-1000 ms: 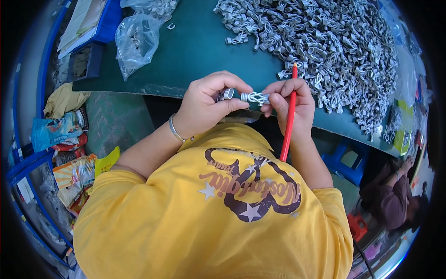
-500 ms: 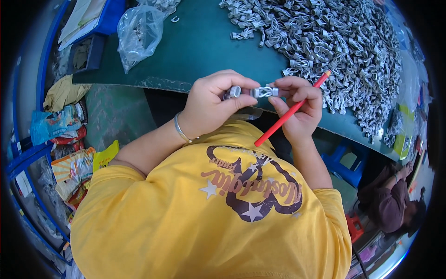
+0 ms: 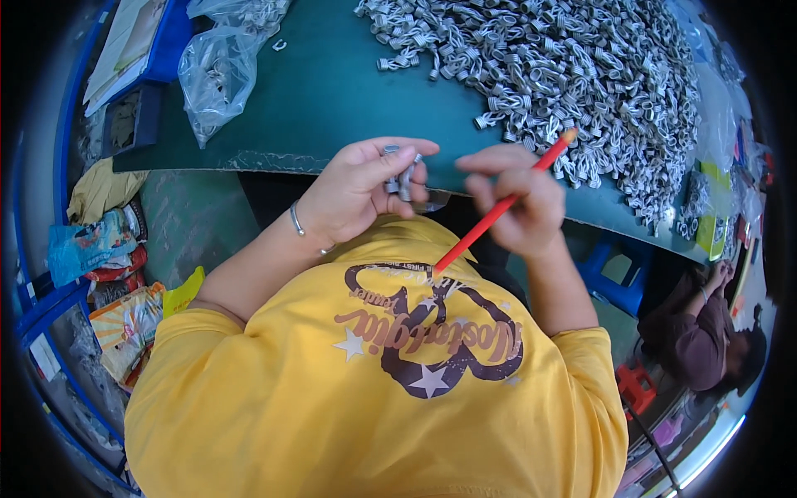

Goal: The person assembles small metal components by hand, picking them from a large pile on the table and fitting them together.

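Note:
Small silver metal fittings with twisted loops (image 3: 405,184) lie in the curled fingers of my left hand (image 3: 353,187), just off the table's front edge. Its thumb rests across one of them, and fingers partly hide the pieces. My right hand (image 3: 527,212), a little blurred, is apart from them on the right. A long red pencil-like stick (image 3: 477,234) passes slantwise through its fingers, the pale tip up at the right and the other end over my yellow shirt. Beyond this hand spreads a big heap of similar silver fittings (image 3: 573,83).
The green table (image 3: 324,91) has a worn front edge. At its left lie a clear plastic bag (image 3: 217,83), a loose piece (image 3: 280,45) and a dark bin (image 3: 131,116). A blue stool (image 3: 616,274) stands beneath on the right; another person (image 3: 693,340) sits beyond it.
My hands have moved apart. The fitting pinched between them is now in my left hand, while the right hand has drawn away with the red stick. The whole view has shifted slightly.

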The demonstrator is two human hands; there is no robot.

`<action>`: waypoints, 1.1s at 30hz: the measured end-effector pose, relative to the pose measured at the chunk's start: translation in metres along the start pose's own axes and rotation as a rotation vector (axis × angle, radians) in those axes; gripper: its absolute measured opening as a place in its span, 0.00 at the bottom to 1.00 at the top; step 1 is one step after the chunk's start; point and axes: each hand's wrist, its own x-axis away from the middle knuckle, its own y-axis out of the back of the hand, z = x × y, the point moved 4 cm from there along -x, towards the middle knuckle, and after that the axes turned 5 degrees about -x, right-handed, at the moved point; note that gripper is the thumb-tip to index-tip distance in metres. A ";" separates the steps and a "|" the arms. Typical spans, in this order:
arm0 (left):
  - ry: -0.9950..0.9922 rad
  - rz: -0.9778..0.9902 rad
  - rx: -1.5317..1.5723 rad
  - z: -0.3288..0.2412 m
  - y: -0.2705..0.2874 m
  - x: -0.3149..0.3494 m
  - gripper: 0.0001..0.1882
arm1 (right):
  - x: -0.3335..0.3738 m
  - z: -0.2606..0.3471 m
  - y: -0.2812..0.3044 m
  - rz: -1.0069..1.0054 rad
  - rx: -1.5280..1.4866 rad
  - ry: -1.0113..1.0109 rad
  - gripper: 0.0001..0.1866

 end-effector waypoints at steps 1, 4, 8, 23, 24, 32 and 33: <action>-0.060 0.013 -0.073 0.000 0.002 -0.001 0.13 | 0.001 -0.008 0.014 -0.014 0.119 -0.031 0.12; -0.091 -0.002 -0.182 -0.004 0.004 -0.001 0.08 | 0.000 -0.014 0.040 0.234 0.418 -0.090 0.12; -0.103 -0.067 -0.307 -0.007 -0.002 0.000 0.06 | 0.001 -0.016 0.029 0.513 0.658 -0.006 0.07; -0.560 -0.195 -0.712 -0.021 -0.005 0.007 0.15 | 0.000 -0.025 -0.022 -0.255 -0.790 -0.756 0.14; -0.567 -0.200 -0.678 -0.022 -0.005 0.007 0.14 | 0.002 -0.026 -0.022 -0.257 -0.803 -0.797 0.14; -0.556 -0.196 -0.670 -0.024 -0.003 0.008 0.12 | 0.012 -0.028 -0.022 -0.314 -0.893 -0.793 0.13; -0.581 -0.199 -0.683 -0.025 -0.003 0.009 0.12 | 0.012 -0.028 -0.022 -0.306 -0.891 -0.772 0.13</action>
